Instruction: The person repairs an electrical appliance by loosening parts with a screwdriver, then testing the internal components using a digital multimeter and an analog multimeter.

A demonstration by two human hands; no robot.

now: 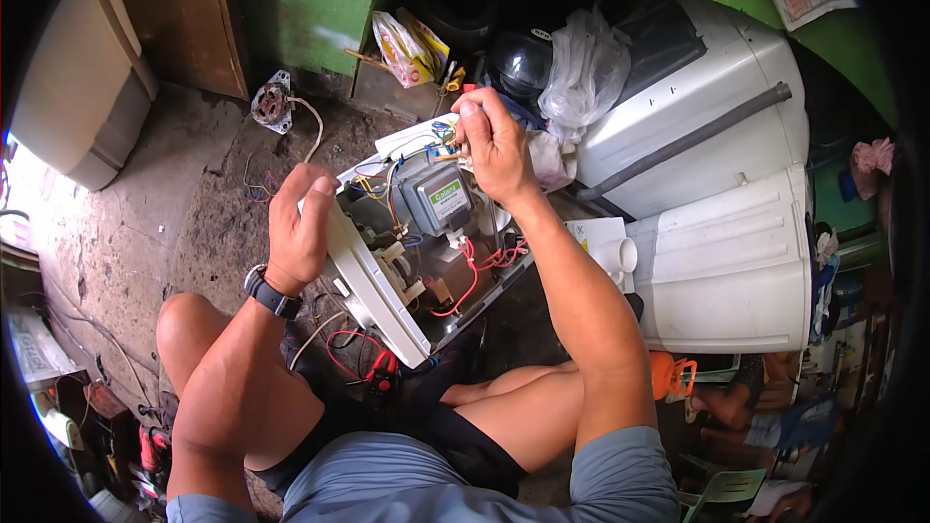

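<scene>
An opened microwave oven point(371, 283) stands tilted between my legs, its inner parts exposed. Inside it sits a grey metal magnetron point(436, 196) with a green and white label, and red wires point(471, 276) loop below. My left hand point(298, 228) is closed round the upper corner of the oven's pale front panel. At the far end of the oven, my right hand point(496, 150) is closed in a pinch beside thin coloured wires point(443, 131). What those fingers hold is hidden.
A small motor point(272, 107) with a cord lies on the dirty floor. Near my legs is a red and black tool point(383, 374). White appliance casings point(722, 261) stand at right, with a grey hose point(693, 140). A person's leg point(725, 395) shows at lower right.
</scene>
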